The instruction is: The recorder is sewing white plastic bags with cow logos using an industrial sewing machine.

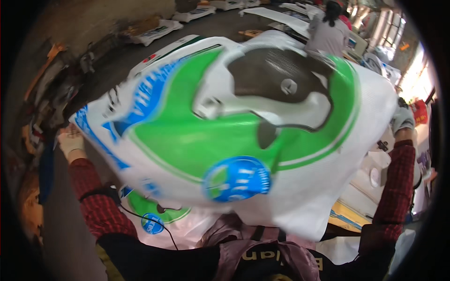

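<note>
A large white woven sack (187,150) with a green panel, a dark-and-white cow's head and blue print is spread in the air before me, slightly blurred by motion. My left hand (71,140), in a pale glove with the fingertips showing, grips its left corner. Far out to the right, my right hand (403,119) in a greyish glove is closed at the sack's upper right edge; its fingers are partly hidden. Both arms are stretched wide. Below the raised sack, another sack (159,213) with the same print lies by my left forearm.
A person (326,33) in a light top is at the back right, near a pale table (274,18). Flat white sacks (159,32) lie along the back. At right, below the sack, is a table with a yellow tray-like part (347,218). A dark cable (152,219) hangs near my left forearm.
</note>
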A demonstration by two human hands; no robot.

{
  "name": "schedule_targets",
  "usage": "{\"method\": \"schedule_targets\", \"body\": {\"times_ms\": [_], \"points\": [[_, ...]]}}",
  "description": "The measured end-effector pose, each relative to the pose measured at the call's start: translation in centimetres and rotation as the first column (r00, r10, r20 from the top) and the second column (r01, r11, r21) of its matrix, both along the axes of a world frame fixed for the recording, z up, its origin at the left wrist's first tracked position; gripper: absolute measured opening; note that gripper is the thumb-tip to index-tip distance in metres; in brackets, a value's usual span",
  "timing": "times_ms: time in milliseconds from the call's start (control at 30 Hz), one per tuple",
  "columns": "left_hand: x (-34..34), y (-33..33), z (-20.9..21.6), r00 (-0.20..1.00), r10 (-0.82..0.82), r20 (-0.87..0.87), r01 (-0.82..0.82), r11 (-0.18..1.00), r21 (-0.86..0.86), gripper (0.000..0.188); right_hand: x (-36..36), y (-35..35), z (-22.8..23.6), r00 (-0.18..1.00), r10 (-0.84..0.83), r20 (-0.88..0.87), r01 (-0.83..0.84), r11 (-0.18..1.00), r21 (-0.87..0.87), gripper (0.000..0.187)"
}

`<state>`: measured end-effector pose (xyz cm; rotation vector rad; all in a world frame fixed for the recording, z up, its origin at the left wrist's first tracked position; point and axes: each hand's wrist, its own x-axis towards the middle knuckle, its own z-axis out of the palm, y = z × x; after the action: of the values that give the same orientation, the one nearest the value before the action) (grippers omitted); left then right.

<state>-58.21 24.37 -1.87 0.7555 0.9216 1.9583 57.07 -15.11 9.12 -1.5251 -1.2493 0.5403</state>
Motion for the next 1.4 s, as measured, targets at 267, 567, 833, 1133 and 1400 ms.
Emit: {"method": "schedule_targets", "body": {"times_ms": [267, 567, 833, 1133, 1400], "points": [[-2.5, -26.0, 3.6, 0.988, 0.095, -0.124, -0.109, 0.988, -0.109, 0.051, -39.5, 16.8, -11.0, 0.006, 0.072, 0.997, 0.223, 0.972, -0.072, 0.026], [-2.1, -38.0, -6.2, 0.914, -0.314, -0.258, 0.082, 0.764, -0.639, 0.048, -56.1, 14.2, -25.5, 0.577, 0.557, 0.597, -0.231, 0.813, -0.535, 0.021], [-10.4, -45.9, -22.8, 0.298, -0.761, -0.576, -0.532, 0.369, -0.762, 0.048, -59.4, 9.8, -33.1, 0.734, 0.509, 0.45, -0.039, 0.693, -0.72, 0.021], [-0.7, -49.0, -29.8, 0.957, -0.199, 0.213, 0.274, 0.372, -0.887, 0.042, -49.3, 8.3, -42.0, 0.806, 0.32, 0.498, 0.271, 0.548, -0.791, 0.042], [5.7, -52.3, -27.2, 0.872, -0.329, 0.363, 0.358, -0.078, -0.931, 0.035, -48.1, 8.3, -42.0, 0.531, 0.786, 0.317, -0.005, 0.377, -0.926, 0.037]]}}
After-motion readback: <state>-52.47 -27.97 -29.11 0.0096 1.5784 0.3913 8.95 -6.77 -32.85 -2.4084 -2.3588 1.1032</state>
